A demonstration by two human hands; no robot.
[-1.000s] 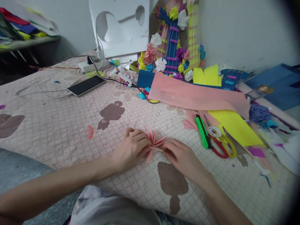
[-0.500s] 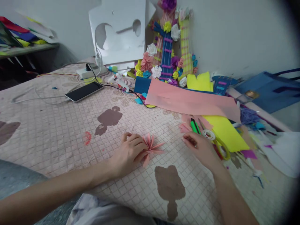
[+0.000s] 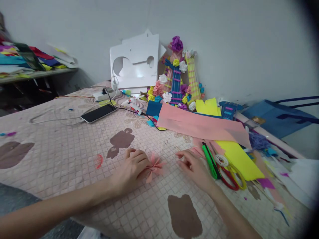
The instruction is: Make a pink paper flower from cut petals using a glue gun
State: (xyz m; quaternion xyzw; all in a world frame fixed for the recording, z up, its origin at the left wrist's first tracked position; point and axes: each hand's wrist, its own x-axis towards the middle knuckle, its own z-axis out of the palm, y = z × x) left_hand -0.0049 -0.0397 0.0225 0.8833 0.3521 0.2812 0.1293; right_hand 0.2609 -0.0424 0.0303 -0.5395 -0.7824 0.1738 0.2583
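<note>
A pink paper flower [image 3: 157, 167] with narrow, pointed petals is at the table's middle. The fingers of my left hand [image 3: 134, 167] are closed on its left side, hiding part of it. To the flower's right, my right hand [image 3: 195, 169] hovers low over the table, thumb and forefinger apart, nothing visible between them. Beside that hand lie a green box cutter [image 3: 210, 161] and scissors [image 3: 229, 178] with red and yellow handles. A small white ring-shaped roll [image 3: 221, 160] rests against the scissors. Pink paper pieces [image 3: 197, 151] lie just behind my right hand.
A long pink paper sheet [image 3: 196, 122] and a yellow sheet [image 3: 240, 162] lie behind and right. A phone [image 3: 98, 114] with cables, a power strip [image 3: 106, 95] and a white glue gun [image 3: 133, 105] are at the back left. Decorated paper guitars [image 3: 176, 84] lean against the wall.
My right hand has moved left, away from the box cutter and scissors, toward the flower. My left hand stays on the flower. The camera view has tilted up.
</note>
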